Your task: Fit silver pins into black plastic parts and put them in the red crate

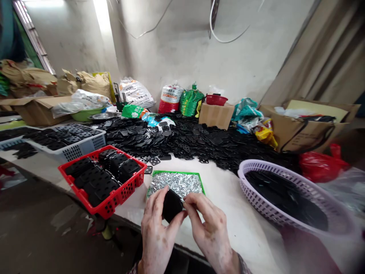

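My left hand (158, 228) is closed around a black plastic plate (172, 206) with rounded corners, gripping it between the thumb and fingers. My right hand (209, 224) pinches at the plate's right edge, thumb and forefinger together. A small silvery glint shows at those fingertips, apparently a metal pin, mostly hidden by the fingers. Just beyond both hands lies a shallow green tray (203, 186) full of loose silvery metal pins (178, 181).
Left stands a red basket (107, 211) of stacked black plates, with a grey basket (82, 148) behind it. A lilac basket (268, 205) holding dark pieces is at right. A wide heap of black plates (182, 139) spans the table's back, before sacks and a cardboard box (216, 115).
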Motion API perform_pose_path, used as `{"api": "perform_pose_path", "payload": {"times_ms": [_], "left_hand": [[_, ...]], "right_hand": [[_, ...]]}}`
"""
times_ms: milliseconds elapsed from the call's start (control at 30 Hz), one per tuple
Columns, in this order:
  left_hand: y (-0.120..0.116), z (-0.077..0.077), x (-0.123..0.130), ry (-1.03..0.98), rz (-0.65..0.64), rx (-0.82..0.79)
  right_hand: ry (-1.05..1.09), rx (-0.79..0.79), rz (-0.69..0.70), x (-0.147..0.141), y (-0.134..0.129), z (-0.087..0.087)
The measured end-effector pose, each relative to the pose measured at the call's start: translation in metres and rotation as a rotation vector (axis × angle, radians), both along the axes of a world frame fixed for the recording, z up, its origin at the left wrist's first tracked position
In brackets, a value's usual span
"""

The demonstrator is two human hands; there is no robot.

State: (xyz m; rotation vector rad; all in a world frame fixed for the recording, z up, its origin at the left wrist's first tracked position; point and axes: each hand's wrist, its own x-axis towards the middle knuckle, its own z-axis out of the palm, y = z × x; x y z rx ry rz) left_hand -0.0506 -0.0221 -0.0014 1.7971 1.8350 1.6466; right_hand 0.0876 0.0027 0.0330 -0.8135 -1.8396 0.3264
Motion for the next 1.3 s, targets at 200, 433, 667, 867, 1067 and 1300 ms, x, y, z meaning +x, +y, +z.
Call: {"api": "perform_pose_path", "payload": {"times_ms": [200, 433, 667, 867, 1067, 1300], "left_hand": [[0.002, 0.0, -0.002, 0.0, -0.002, -0.03], [0.005, -0.004, 0.006, -0.025, 0.046, -0.01], [0.004, -0.005, 0.003, -0.023, 0.027, -0.002], [0.001, -0.003, 0.004, 0.027, 0.035, 0.062], [0.001, 0.0, 0.01, -0.161, -0.061, -0.024], [-0.002, -0.004, 0.017, -0.09, -0.035, 0.042]], "right_hand": [[-0.112, 0.075, -0.074, -0.004, 0.001, -0.004], [-0.023, 0.011, -0.129, -0.013, 0.003, -0.013], [0.188, -0.183, -0.059, -0.013, 0.002, -0.014], [0.23, -0.183, -0.059, -0.009, -0.002, -0.01], [0.182, -0.058, -0.069, -0.005, -0.003, -0.019], [0.214, -0.231, -0.098, -0.007, -0.006, -0.021]]}}
